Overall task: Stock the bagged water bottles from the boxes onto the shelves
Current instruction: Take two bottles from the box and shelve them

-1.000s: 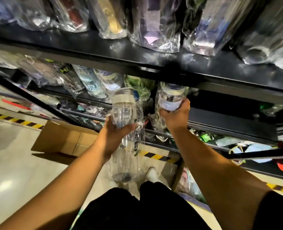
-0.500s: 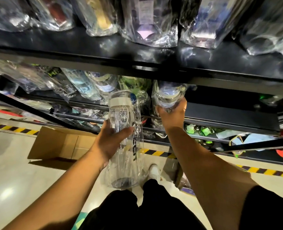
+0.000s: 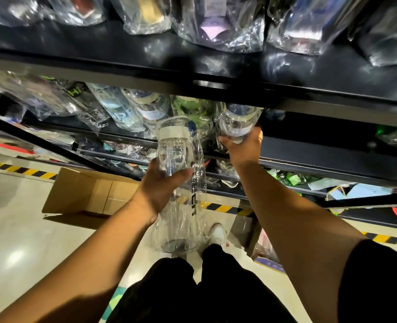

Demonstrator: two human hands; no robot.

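Note:
My left hand (image 3: 162, 185) grips a clear bagged water bottle with a white cap (image 3: 180, 183), held upright in front of the shelves. My right hand (image 3: 241, 148) holds a second bagged bottle (image 3: 237, 120) by its lower end, its top tucked under the upper shelf edge onto the middle shelf (image 3: 309, 150). Beside it on that shelf lie several bagged bottles, among them a green one (image 3: 190, 108) and a pale blue one (image 3: 116, 108).
The upper black shelf (image 3: 146, 52) carries several more bagged bottles. An open cardboard box (image 3: 88, 192) stands on the floor to the left. Yellow-black tape (image 3: 18, 170) lines the floor by the rack. Lower shelves hold mixed goods. My legs and a white shoe (image 3: 218, 233) are below.
My right hand has pushed its bottle further in under the upper shelf edge. The left hand with its bottle has barely moved.

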